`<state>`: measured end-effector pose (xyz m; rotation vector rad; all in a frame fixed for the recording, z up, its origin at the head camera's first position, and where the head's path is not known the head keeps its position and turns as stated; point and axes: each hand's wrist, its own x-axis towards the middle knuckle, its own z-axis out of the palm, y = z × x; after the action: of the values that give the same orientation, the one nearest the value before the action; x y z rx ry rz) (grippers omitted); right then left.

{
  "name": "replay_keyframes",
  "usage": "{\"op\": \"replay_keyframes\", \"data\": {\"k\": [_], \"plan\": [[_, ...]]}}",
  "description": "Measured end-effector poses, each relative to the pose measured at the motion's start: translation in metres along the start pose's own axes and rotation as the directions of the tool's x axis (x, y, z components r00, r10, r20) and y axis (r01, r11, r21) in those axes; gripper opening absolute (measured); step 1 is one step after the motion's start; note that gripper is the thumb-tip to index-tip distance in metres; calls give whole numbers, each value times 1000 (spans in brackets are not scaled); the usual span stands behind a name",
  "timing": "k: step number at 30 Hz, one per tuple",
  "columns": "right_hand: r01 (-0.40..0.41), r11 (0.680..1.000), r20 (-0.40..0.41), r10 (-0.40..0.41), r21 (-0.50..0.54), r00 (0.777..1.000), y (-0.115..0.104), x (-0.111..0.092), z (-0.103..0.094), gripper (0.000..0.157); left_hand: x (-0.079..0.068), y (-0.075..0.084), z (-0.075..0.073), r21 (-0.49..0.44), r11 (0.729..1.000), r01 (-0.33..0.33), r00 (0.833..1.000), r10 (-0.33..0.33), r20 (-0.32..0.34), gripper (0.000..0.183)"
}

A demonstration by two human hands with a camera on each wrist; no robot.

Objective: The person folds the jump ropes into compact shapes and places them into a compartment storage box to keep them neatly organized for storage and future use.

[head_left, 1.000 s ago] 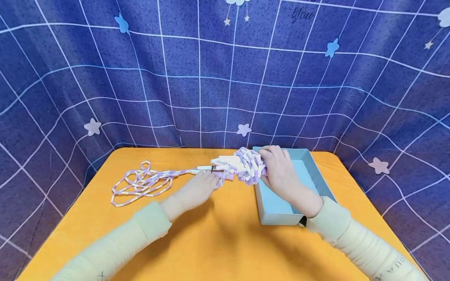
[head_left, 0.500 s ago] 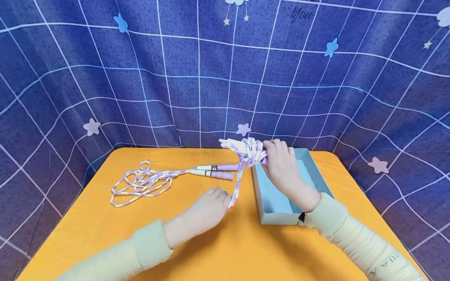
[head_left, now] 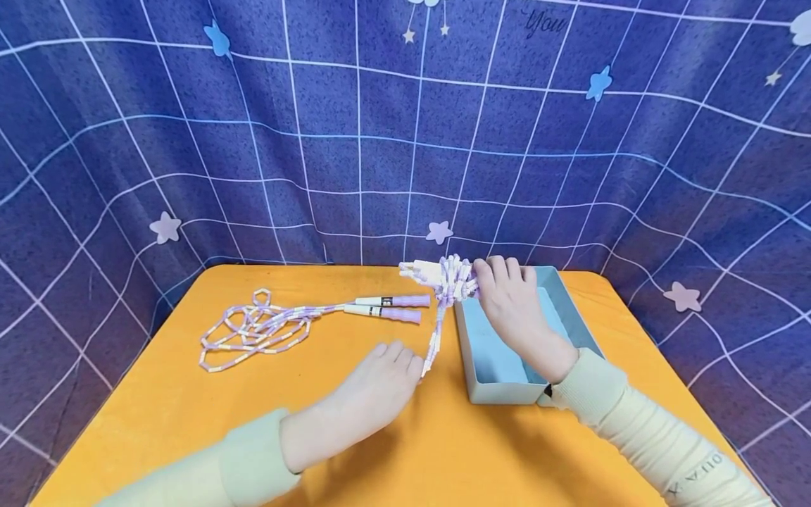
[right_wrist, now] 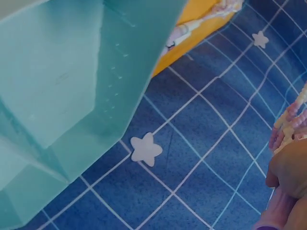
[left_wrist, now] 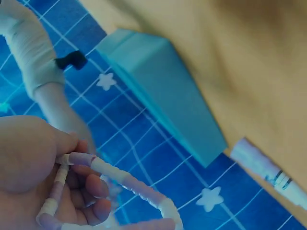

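Observation:
A purple-and-white beaded jump rope (head_left: 453, 280) is bunched in several turns round its handles, up over the box's left edge. My right hand (head_left: 514, 306) grips it by the handles; in the right wrist view, a purple handle (right_wrist: 278, 208) sticks out below that hand. A strand runs down from the bundle to my left hand (head_left: 380, 384), which pinches its end low over the table. Seen from the left wrist, this strand is a beaded loop (left_wrist: 141, 187) between thumb and curled fingers (left_wrist: 98, 186).
A second beaded jump rope (head_left: 272, 329) lies loosely coiled on the left of the orange table (head_left: 355, 458), its two handles (head_left: 399, 317) side by side pointing right. The light-blue box (head_left: 507, 393) stands open-topped under my right forearm. A blue grid curtain (head_left: 317, 162) closes off the back.
My left hand has come away from the bundle, toward me and slightly right, drawing out a strand. The bundle rose at first, then dipped slightly. The right hand keeps its grip.

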<state>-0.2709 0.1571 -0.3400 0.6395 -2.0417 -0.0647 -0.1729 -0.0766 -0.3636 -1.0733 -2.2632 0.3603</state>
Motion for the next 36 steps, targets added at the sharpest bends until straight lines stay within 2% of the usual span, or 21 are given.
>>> {"op": "replay_keyframes", "data": {"k": [7,11,16,20,24,28,31,36], "plan": [[132,989,-8,-133,-66,991,2,-7,-1,26,11,-18,-30,16,998,-62,993,64,-97,28],[201,978,19,-200,-63,980,2,-9,-3,27,23,-31,-45,62,989,-132,978,140,-156,35],[286,957,46,-284,-40,958,1,-9,-4,28,38,-50,-56,131,969,-210,958,231,-172,27],[380,925,79,-377,-20,923,-1,-10,-6,30,49,-69,-54,134,958,-251,947,272,-171,19],[484,875,119,-484,31,867,-4,-12,-10,31,53,-82,-46,147,946,-291,937,312,-157,17],[561,823,134,-568,91,812,-8,-13,-14,31,53,-87,-40,134,934,-331,922,350,-164,15],[593,796,127,-605,121,786,-10,-12,-18,29,54,-89,-37,139,924,-356,907,377,-185,14],[622,762,64,-640,181,766,-10,-10,-24,25,56,-93,-34,148,909,-389,884,413,-217,16]]}}
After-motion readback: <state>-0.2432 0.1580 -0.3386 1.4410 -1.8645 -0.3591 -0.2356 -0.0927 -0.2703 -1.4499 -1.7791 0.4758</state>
